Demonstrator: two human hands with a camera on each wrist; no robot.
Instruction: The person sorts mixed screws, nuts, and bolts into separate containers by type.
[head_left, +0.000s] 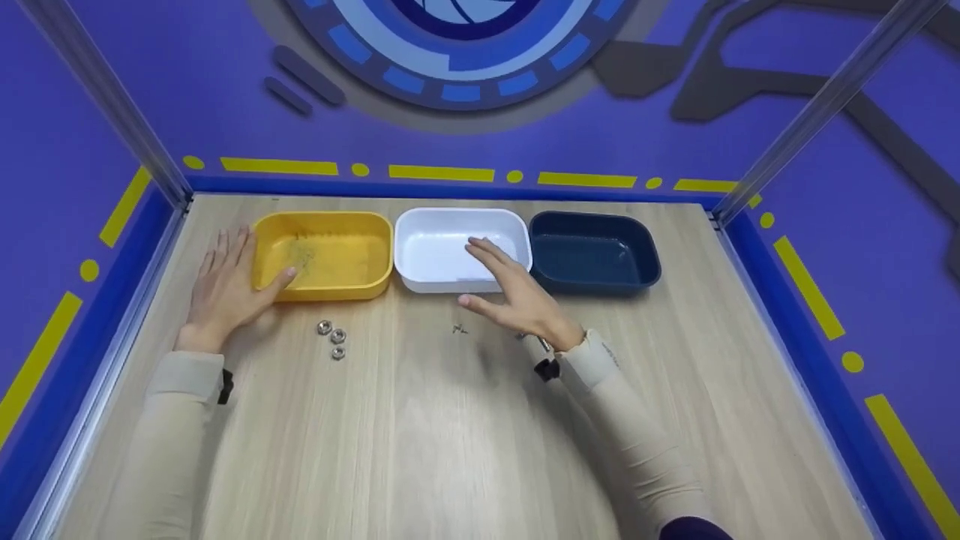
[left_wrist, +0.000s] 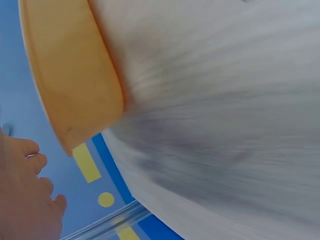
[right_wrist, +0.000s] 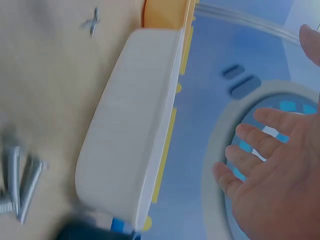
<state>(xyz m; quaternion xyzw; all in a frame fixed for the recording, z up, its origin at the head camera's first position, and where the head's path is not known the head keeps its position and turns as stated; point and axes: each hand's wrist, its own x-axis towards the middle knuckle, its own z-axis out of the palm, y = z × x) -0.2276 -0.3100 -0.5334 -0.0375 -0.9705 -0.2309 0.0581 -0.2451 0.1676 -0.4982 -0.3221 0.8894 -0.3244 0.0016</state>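
At the left end of a yellow bin (head_left: 337, 291), my left hand (head_left: 229, 289) has its fingers straight beside the wall, the thumb overlapping the front corner. The left wrist view shows this hand's fingers spread next to the bin's outer wall. My right hand (head_left: 521, 300) hovers over the front right of a white bin (head_left: 431, 286), fingers extended and thumb apart; its palm (right_wrist: 285, 185) shows nothing held. Three metal hex nuts (head_left: 338, 336) lie in front of the yellow bin. Small crossed screws (head_left: 459, 328) lie before the white one. Metal bolts (right_wrist: 30, 187) are partly hidden below my right wrist.
A dark blue bin (head_left: 592, 286) stands right of the white one, the bins side by side in a row. Behind them rises a purple patterned panel (head_left: 465, 139). Metal posts (head_left: 810, 112) mark the corners of the wooden table (head_left: 450, 450).
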